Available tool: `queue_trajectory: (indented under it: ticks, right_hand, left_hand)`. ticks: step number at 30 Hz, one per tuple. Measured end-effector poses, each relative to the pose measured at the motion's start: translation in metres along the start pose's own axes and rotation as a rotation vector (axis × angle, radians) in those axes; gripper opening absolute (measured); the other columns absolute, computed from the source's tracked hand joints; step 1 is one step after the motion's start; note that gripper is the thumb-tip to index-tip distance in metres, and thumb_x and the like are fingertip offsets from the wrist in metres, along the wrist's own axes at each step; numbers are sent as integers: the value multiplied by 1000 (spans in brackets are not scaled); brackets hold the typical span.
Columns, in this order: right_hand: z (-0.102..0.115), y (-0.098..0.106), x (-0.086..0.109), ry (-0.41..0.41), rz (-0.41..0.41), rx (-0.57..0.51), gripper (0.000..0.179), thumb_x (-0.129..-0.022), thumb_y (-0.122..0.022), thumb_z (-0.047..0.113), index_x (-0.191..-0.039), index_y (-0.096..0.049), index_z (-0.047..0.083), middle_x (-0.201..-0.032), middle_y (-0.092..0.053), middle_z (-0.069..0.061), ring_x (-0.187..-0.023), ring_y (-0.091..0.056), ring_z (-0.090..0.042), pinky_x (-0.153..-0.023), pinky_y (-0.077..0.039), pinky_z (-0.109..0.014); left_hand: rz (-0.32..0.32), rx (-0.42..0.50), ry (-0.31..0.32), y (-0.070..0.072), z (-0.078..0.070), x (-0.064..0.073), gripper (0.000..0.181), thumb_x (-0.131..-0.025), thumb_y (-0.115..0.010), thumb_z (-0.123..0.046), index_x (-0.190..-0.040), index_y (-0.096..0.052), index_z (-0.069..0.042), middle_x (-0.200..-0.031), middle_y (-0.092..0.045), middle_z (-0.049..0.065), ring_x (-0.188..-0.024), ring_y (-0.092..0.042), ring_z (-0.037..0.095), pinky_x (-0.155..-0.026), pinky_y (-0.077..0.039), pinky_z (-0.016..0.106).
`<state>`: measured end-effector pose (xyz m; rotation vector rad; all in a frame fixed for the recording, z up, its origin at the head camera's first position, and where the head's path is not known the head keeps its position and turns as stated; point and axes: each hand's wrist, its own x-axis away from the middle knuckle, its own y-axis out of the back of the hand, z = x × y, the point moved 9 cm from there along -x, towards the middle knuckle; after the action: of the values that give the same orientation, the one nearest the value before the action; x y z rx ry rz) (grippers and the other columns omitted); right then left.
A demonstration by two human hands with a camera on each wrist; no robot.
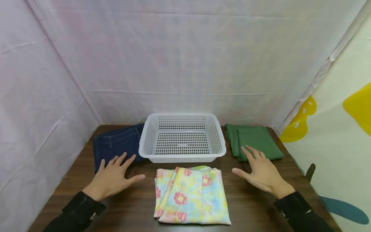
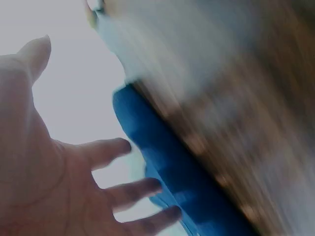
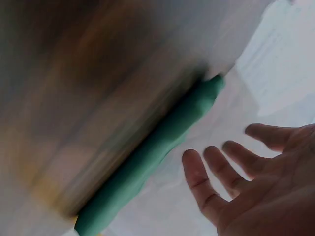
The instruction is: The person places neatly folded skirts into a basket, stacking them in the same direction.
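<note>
Folded dark blue denim (image 1: 116, 140), with a belt loop (image 1: 110, 141), lies by the left hand (image 1: 114, 177), folded green cloth (image 1: 256, 138) by the right hand (image 1: 263, 173). Both hands have spread fingers; left-hand contact is unclear. Between them lies folded floral cloth (image 1: 192, 196), nearer than the white perforated basket (image 1: 182, 156), on a brown surface (image 1: 130, 206).

Left hand (image 2: 54, 184): fingers spread, near the blue cloth (image 2: 170, 160)
Blue cloth: on the surface (image 2: 241, 128)
Surface: brown, blurred
</note>
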<state>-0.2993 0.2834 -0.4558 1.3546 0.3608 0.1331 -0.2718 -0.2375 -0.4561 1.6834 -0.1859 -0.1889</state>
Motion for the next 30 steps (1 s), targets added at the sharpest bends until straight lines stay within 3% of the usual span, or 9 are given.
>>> queue_trajectory:
  ticks: [6,9,13,18,23,27,30]
  right_hand:
    - [27,-8,8,-6,30,-27,90,-89,-47,81,-150,-47,15,-156,-33,-10,-133,-40,-40,-84,-49,-63]
    - [39,-12,12,-9,48,-39,86,-89,-47,82,-145,-54,16,-154,-37,-7,-131,-42,-35,-79,-52,-58]
    - [53,-19,17,-19,90,-59,86,-87,-45,84,-140,-59,18,-149,-41,-4,-128,-44,-32,-71,-54,-49]
    - [71,-31,23,-48,166,-102,96,-83,-42,90,-141,-58,15,-142,-43,-6,-128,-44,-36,-67,-55,-47]
    - [92,-42,28,-82,207,-165,106,-78,-45,93,-149,-49,14,-132,-41,-8,-118,-44,-30,-61,-48,-33]
    - [106,-46,30,-77,212,-209,110,-75,-52,91,-153,-42,14,-119,-39,-8,-102,-41,-24,-58,-42,-28]
    - [114,-47,28,-53,191,-226,112,-74,-60,87,-153,-42,10,-115,-40,-9,-97,-41,-23,-59,-43,-28]
  left_hand:
    - [-21,-16,-22,-1,-31,7,104,-82,-31,-94,-152,-46,-20,-155,-38,21,-135,-36,53,-102,-14,81]
    - [-47,-15,-41,0,-46,10,101,-83,-34,-93,-146,-54,-17,-154,-40,20,-135,-38,50,-102,-17,80]
    - [-31,8,-52,-6,-65,13,100,-83,-35,-92,-137,-63,-12,-151,-43,19,-133,-41,48,-102,-22,78]
    - [10,50,-33,-16,-85,15,102,-81,-36,-94,-128,-69,-9,-144,-50,18,-126,-49,44,-97,-36,73]
    - [18,74,-1,-24,-101,15,98,-78,-38,-95,-125,-71,-16,-139,-55,12,-122,-52,40,-91,-41,71]
    - [2,100,-25,-26,-116,12,92,-78,-42,-94,-126,-71,-21,-138,-55,9,-120,-52,36,-90,-43,67]
    - [-7,111,-66,-26,-128,12,90,-78,-46,-92,-122,-72,-19,-137,-55,11,-120,-52,35,-88,-45,62]
